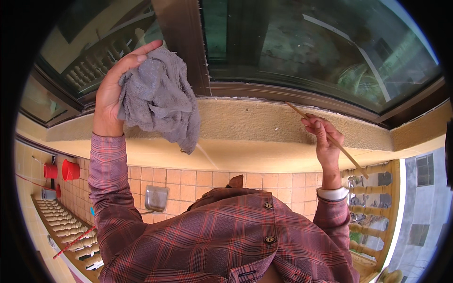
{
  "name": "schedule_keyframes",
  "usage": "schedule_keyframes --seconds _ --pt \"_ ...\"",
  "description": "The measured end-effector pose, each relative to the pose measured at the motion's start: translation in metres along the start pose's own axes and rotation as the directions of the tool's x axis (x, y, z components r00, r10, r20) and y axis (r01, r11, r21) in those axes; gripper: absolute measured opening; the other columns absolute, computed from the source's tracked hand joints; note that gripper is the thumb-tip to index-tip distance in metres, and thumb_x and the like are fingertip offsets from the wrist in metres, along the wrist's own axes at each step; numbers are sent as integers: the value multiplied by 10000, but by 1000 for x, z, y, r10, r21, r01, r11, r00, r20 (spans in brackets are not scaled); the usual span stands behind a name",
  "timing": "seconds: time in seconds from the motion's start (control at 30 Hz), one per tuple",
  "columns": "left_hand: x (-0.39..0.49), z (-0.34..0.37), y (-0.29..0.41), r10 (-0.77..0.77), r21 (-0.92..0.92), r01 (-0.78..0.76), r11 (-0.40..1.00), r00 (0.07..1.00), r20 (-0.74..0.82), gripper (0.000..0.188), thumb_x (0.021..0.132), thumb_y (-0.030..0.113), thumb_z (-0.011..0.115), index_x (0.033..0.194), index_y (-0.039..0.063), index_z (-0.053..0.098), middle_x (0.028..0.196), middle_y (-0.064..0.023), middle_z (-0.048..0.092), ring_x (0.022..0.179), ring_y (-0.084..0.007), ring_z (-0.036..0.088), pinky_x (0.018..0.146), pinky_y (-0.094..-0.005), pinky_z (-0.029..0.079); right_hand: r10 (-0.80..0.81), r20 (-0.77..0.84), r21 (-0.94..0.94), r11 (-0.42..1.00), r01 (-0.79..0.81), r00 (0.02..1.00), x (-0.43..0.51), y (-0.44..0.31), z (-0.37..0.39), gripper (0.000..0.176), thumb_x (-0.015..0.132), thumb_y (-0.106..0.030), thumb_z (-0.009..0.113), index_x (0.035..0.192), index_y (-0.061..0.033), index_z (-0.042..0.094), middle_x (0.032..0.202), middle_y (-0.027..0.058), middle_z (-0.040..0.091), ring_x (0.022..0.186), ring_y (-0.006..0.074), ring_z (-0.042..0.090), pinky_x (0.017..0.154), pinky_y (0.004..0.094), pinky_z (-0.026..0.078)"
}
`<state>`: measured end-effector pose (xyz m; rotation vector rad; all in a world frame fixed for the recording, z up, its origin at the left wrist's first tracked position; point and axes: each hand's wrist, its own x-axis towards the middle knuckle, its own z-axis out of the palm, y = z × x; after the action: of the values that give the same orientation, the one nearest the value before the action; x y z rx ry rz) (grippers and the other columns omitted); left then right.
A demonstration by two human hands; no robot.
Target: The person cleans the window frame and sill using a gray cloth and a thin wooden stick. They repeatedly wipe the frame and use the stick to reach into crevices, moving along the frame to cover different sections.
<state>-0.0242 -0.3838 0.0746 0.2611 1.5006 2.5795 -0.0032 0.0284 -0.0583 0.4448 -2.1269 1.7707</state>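
A crumpled grey cloth (159,95) hangs from my left hand (109,85), raised in front of the brown window frame (182,46) at the left. The thumb and a finger show along the cloth's upper left edge; the other fingers are hidden. A thin wooden stick (348,157), perhaps a chopstick, is pinched in my right hand (324,136). Its far tip is at the seam between the lower window frame and the rough yellow sill (244,120). Dark glass (300,53) rises beyond that frame.
Below the sill is a tiled floor (184,185) with a metal dustpan (156,198). Red buckets (70,169) stand at the far left. Balustrades run along the left (63,221) and right (371,191). A red pole (74,242) leans near the left balustrade.
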Motion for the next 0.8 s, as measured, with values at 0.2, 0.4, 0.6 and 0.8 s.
schedule_keyframes --seconds 0.2,0.4,0.6,0.8 --pt "9 11 -18 120 347 -29 938 962 -244 594 826 96 633 1343 -88 404 1170 -172 599 1074 -229 583 950 -313 452 18 -45 69 998 -15 999 -12 9 -19 299 972 -204 536 1007 72 645 1073 204 659 927 245 683 806 295 574" --pt "9 22 -25 136 438 -3 899 953 -272 639 846 75 636 1389 -64 329 1228 -191 571 1122 -244 564 969 -335 447 87 -94 230 971 -63 992 -24 12 -50 251 980 -156 512 1020 61 632 1107 243 631 946 287 679 784 334 582" --pt "19 35 -34 111 424 26 905 949 -295 694 849 91 610 1420 -73 253 1291 -209 493 1146 -264 533 979 -346 436 114 -179 369 929 -40 977 -28 29 -58 249 975 -159 527 1032 60 630 1118 233 632 960 279 676 779 308 580" --pt "31 62 -48 104 529 51 847 960 -260 686 851 87 613 1415 -85 264 1289 -197 485 1131 -238 530 970 -329 427 100 -225 341 940 -18 969 -26 31 -70 248 975 -154 524 1048 61 625 1132 226 629 975 280 671 786 308 579"
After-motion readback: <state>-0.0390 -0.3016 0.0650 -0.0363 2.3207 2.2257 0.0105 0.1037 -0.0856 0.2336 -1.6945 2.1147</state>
